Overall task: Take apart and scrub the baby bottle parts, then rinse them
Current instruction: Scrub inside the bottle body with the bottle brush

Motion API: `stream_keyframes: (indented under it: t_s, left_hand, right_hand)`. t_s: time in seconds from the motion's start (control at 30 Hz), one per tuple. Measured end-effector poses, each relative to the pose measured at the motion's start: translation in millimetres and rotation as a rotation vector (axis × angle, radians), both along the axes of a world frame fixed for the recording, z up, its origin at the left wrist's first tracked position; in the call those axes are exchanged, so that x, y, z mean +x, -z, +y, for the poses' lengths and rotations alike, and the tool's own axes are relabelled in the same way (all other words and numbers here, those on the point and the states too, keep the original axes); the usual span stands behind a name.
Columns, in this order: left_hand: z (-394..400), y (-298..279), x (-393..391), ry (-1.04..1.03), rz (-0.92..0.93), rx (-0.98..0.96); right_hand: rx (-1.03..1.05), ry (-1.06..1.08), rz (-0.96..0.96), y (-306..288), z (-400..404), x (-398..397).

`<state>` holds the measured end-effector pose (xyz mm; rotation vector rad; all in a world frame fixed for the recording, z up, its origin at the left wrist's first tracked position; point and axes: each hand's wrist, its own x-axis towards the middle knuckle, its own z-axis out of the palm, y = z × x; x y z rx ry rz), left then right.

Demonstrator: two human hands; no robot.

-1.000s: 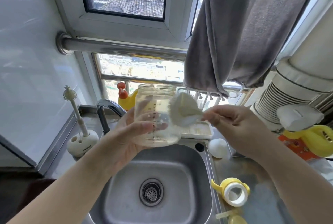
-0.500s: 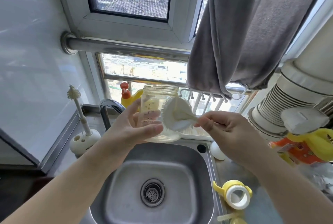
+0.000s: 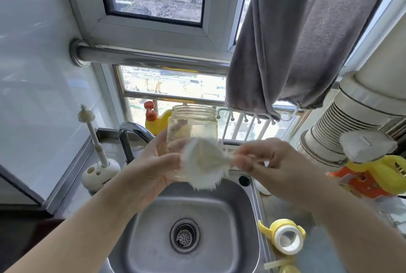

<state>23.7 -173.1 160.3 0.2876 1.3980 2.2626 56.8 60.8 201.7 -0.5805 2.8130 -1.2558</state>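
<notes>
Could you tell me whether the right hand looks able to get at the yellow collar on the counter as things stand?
Probably not at once: the right hand is pinching the brush against the bottle. The path down to the yellow collar right of the sink looks clear, so freeing the hand should suffice.

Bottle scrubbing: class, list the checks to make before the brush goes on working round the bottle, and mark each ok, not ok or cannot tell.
1. Left hand grips the bottle: ok.
2. Right hand pinches the brush by its handle: ok.
3. Bottle held over the sink: ok.
4. Collar off the bottle, lying on the counter: ok.
5. Brush bristles touching the bottle wall: cannot tell, blurred.
6. Tap running for the rinse: not ok, no water shows.
</notes>
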Motion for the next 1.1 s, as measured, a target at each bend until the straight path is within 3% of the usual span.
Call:
stream_keyframes:
  t_s: [0.07,0.2,0.33,0.5,0.8,1.1]
  left_hand:
    - [-3.6,-1.6,1.4,0.004,0.018,-0.014]
    - [1.5,1.2,4.0,0.044,-0.012,0.009]
    - [-0.4,0.5,1.8,0.028,-0.014,0.043]
    - [1.8,8.2,2.5,0.071,-0.095,0.025]
    - [11.1,7.9,5.2,-0.043,0.131,-0.259]
    - [13.5,16.5,3.7,-0.05,0.049,-0.3]
  right_hand:
    - [0.043,0.005,-0.019,-1.4,7.7,2.9]
    - [-0.136,0.129,0.08,-6.9,12.9,-8.3]
    - [0.019,-0.007,0.042,-0.6,1.4,2.5]
    - [-0.121,0.202,0.01,7.8,16.4,1.9]
    - [-0.097,0.238,-0.051,9.9,13.5,14.6]
    - [-0.091,0.278,-0.119,27.4,15.0,10.1]
